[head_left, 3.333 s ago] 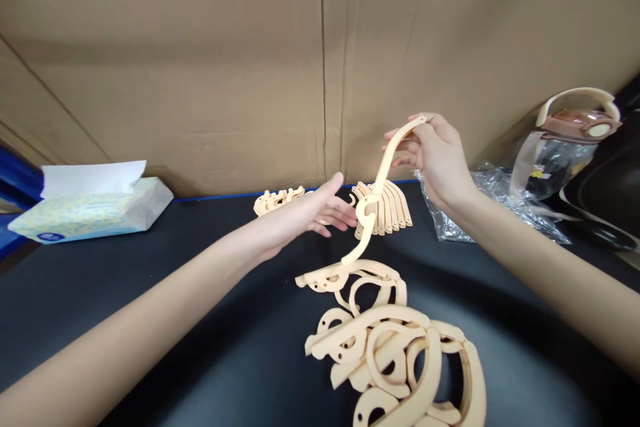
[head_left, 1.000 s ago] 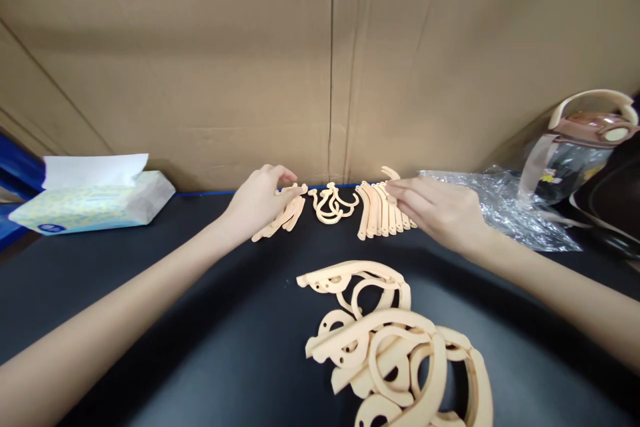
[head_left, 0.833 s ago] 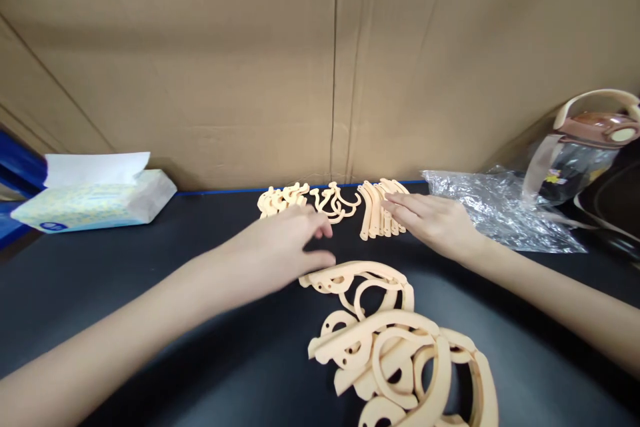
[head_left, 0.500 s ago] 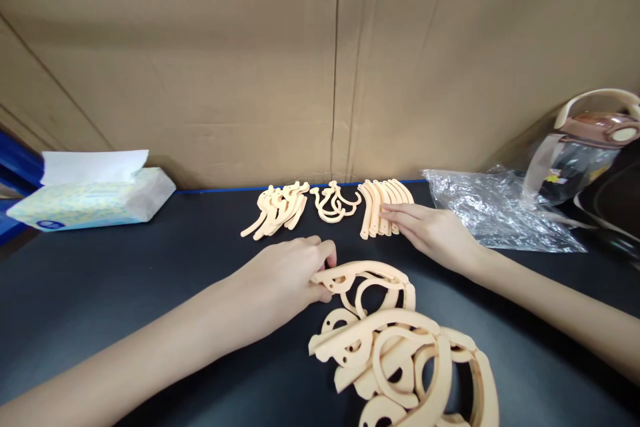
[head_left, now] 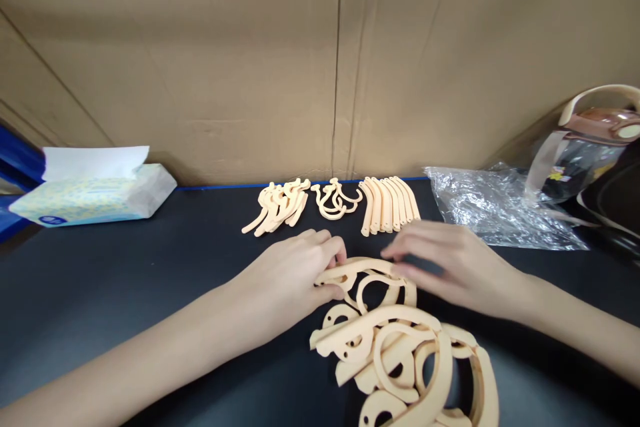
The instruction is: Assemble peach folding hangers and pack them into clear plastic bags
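Note:
A stack of beige plastic folding hangers (head_left: 383,343), with curved arms and round cut-outs, runs down the front middle of the table. My left hand (head_left: 305,273) pinches the left end of the farthest folding hanger (head_left: 367,265) between thumb and fingers. Over that hanger's right end hovers my right hand (head_left: 445,267), its thumb and fingers apart, slightly blurred, holding nothing visible. Just beyond it, several curved arm pieces (head_left: 387,203) lie side by side in a row. Left of these are thin hook pieces (head_left: 333,203) and a heap of shorter curved pieces (head_left: 277,207).
A tissue pack (head_left: 95,193) lies at the left on the black table (head_left: 200,247). Clear plastic wrap (head_left: 495,203) and a drinking bottle with a brown lid (head_left: 595,140) are at the right. A cardboard wall (head_left: 240,80) stands along the back.
My right hand has left the row of arm pieces and come nearer, to the farthest hanger's right end, with its fingers opening. My left hand keeps its pinch, shifted slightly right.

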`<state>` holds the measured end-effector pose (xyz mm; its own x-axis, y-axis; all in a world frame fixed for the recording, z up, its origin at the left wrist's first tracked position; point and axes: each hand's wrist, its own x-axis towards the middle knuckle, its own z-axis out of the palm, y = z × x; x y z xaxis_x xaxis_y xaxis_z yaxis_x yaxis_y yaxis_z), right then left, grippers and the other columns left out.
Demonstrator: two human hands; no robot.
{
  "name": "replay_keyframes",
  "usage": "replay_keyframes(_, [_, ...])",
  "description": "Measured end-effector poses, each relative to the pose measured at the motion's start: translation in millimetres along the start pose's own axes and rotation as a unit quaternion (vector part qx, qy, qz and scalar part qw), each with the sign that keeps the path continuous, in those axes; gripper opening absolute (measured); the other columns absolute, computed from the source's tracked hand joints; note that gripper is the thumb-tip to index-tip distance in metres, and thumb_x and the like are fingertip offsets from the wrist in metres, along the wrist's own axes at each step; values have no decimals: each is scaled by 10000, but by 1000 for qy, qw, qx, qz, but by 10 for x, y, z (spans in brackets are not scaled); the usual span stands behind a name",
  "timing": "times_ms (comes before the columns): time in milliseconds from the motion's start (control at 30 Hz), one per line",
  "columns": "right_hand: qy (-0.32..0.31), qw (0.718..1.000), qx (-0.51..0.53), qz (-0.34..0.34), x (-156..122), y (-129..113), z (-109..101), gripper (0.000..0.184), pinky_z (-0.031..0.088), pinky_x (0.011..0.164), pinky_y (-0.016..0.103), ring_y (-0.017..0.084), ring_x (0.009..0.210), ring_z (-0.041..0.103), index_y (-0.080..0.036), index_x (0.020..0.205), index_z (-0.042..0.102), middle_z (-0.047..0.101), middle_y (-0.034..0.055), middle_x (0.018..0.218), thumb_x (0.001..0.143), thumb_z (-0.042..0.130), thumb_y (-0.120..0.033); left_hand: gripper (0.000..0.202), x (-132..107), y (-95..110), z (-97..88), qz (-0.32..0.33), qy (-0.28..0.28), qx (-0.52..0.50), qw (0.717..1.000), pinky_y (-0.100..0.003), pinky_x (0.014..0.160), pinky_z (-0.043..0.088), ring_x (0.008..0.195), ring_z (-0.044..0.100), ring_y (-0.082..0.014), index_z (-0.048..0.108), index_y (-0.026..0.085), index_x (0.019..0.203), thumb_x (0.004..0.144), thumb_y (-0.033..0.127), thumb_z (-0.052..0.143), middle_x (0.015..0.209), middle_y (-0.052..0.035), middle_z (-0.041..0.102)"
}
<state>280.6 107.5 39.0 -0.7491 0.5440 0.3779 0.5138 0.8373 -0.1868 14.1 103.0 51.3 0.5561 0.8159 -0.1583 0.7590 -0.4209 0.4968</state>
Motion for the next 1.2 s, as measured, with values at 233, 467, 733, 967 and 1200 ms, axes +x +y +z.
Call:
replay_keyframes(233, [-141,981,106,75,-95,-361,11,106,490,783,340,191,878,667,-206,1063,709,724,19,970,1004,671,-284,132,-42,73,-20,22,41,-97,994,-342,766,356,895,554,-226,633,222,938,932,345,584,973,-21,635])
replay_keyframes(467, [30,869,410,275,28,-343,-64,218,454,595,228,114,679,601,-225,899,676,667,-26,779,990,666,-422,448,-26,216,-73,-18,23,-341,940,-273,585,418,654,518,-157,684,194,831,907,616,556,727,-1,590])
replay_keyframes(733, [192,858,389,274,283,-358,-205,318,378,423,223,105,503,487,-250,764,589,541,-45,603,935,713,-489,277,52,323,-98,-18,170,-461,871,-264,702,475,748,526,-148,670,190,816,901,452,653,822,-16,625])
replay_keyframes(967, [197,946,131,223,379,4,-277,224,386,494,292,147,533,542,-253,891,663,619,-20,633,1005,610,-440,372,213,254,-183,23,234,-407,883,-264,627,417,655,472,-142,495,209,687,1011,390,483,686,23,457])
replay_keyframes(1200, [121,983,-100,98,692,146,-260,360,265,550,360,190,548,506,-243,767,584,636,62,643,1037,445,-435,381,414,270,-226,37,224,-337,914,-269,583,407,580,434,-140,436,227,709,1045,394,372,640,33,419])
